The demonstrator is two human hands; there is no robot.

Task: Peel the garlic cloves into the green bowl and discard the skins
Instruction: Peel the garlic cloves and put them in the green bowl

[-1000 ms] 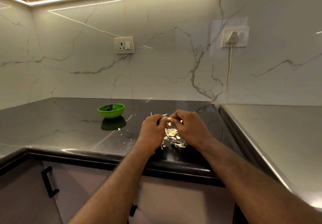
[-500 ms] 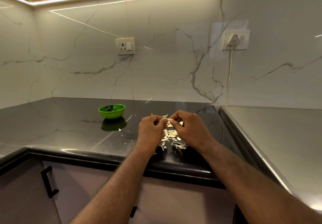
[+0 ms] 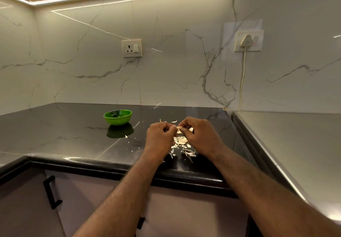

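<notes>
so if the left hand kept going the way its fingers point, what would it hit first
The left hand points right, so it would first meet the garlic clove both hands pinch, then the right hand just beyond, though depth is unclear.

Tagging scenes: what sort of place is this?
A home kitchen, most likely: dark stone counter over a cabinet, marble-look backsplash with a socket, garlic skins near a green bowl.

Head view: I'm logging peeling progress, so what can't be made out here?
In the head view:
Garlic clove: only a tip shows; fingers of the left hand and right hand hide how much skin remains.
Green bowl: its near wall hides the contents.
Skins: partly behind both hands; pieces too small to sort.
</notes>
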